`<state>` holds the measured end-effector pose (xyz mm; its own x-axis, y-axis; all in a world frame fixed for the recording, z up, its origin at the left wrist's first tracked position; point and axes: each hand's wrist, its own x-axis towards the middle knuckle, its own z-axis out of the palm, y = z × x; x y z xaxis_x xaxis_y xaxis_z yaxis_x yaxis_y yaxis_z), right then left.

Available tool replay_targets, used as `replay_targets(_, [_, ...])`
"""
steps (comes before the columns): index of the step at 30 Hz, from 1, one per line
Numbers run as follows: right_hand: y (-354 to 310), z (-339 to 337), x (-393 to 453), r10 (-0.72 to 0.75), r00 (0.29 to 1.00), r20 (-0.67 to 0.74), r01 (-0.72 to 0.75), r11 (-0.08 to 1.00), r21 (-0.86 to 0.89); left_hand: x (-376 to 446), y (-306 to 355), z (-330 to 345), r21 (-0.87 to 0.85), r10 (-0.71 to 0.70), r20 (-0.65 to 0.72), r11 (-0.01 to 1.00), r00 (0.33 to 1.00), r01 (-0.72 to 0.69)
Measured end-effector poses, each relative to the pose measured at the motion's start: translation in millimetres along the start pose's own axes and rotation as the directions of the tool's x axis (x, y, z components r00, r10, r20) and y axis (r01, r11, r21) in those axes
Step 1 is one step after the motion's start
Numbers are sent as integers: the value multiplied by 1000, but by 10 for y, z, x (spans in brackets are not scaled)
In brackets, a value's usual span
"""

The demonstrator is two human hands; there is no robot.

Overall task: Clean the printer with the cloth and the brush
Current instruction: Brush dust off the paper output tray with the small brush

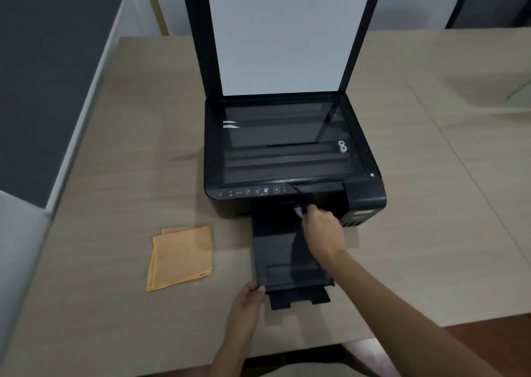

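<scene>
While right hand (323,227) pinches brush (298,211) at printer (287,147) output slot, left hand (249,299) grips tray (275,250) corner. Cloth (181,257) idle on table (431,175), left of tray. Risk: hard sweep flexes tray, pushes dust inward.

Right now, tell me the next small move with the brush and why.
Probably keep the right hand sweeping the brush along the paper exit slot, since its pale tip sits at the slot mouth while the left hand grips the output tray. The orange cloth lies aside on the table.
</scene>
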<state>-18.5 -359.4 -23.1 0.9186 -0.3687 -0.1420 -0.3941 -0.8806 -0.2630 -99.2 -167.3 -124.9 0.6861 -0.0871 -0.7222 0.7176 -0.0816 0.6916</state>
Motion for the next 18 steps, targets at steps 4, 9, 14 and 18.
replay_targets(4, [-185, 185, 83, -75, 987, 144, 88, 992, -88, -30, 3, 0, -20, 9, -22, 1000, 1000, -9])
replay_targets(9, [-734, 450, 142, -324, 919, 226, 347, 936, -66, -42, 39, 1, 1, -23, -12, 1000, 1000, 23])
replay_targets(14, [-395, 295, -196, -445, 672, 592, 545, 838, 12, -44, 35, -7, 14, -4, -2, 1000, 1000, 4])
replay_targets(18, [-531, 220, 159, -360, 867, 343, 407, 910, -74, -47, 38, -4, 32, 8, -8, 999, 1000, -8])
